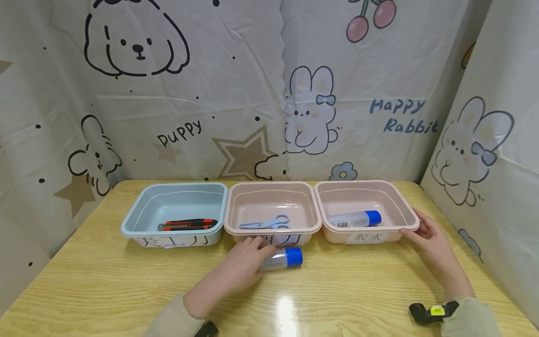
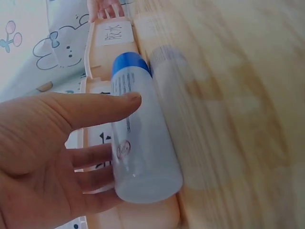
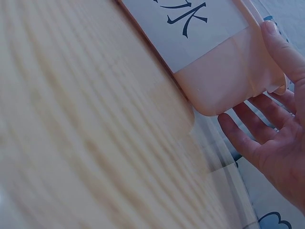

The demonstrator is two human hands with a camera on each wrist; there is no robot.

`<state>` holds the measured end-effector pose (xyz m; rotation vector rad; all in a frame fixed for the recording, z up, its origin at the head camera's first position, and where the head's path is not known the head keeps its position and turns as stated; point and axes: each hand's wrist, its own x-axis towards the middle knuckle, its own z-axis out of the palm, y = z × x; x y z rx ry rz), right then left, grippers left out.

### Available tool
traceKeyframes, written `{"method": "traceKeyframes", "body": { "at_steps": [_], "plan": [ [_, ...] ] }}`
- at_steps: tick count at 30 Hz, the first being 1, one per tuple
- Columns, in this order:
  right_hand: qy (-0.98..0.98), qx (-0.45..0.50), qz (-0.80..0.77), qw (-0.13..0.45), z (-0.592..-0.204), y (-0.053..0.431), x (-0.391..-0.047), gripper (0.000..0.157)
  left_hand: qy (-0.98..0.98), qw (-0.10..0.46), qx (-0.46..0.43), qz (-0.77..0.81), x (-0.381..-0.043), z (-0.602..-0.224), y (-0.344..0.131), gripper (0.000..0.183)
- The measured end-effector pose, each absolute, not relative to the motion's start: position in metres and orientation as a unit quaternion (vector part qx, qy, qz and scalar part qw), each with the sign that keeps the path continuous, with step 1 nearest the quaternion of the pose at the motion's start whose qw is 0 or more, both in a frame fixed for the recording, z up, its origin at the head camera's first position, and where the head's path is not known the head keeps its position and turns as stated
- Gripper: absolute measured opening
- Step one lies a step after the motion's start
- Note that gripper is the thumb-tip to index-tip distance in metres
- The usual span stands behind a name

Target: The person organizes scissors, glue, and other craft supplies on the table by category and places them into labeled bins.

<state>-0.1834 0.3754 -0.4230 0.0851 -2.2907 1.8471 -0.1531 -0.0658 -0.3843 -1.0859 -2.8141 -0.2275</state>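
My left hand (image 1: 246,262) holds a clear glue bottle (image 2: 143,143) with a blue cap, thumb across its near side and fingers behind it. The bottle lies on the table in front of the middle pink bin (image 1: 236,238), its cap pointing right. My right hand (image 1: 433,241) grips the right end of another pink bin (image 3: 224,86), with the thumb at the rim and the fingers along the outer side. Inside that right bin lies a second blue-capped glue bottle (image 1: 353,218).
A light blue bin (image 1: 130,224) at the left contains red-and-black utility knives (image 1: 189,224). Blue scissors (image 1: 265,222) lie in the middle bin. The three bins stand in a row on the wooden table (image 1: 337,290), before a printed curtain (image 1: 244,84).
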Motion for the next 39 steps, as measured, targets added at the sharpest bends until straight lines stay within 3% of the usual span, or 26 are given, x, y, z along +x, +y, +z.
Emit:
{"method": "traceKeyframes", "body": {
  "at_steps": [13,23,39],
  "plan": [
    [-0.785,0.015,0.612,0.094,-0.426,0.380,-0.187,0.072,-0.917,0.024,-0.378,-0.122,-0.155,-0.384,-0.065,0.058],
    [-0.794,0.009,0.601,0.094,-0.431,0.382,-0.188,0.071,-0.899,0.018,-0.406,-0.160,-0.154,-0.374,-0.048,0.055],
    [-0.771,0.025,0.629,0.099,-0.428,0.378,-0.185,0.070,-0.881,0.094,-0.441,-0.144,-0.165,-0.340,0.002,0.041]
  ]
}}
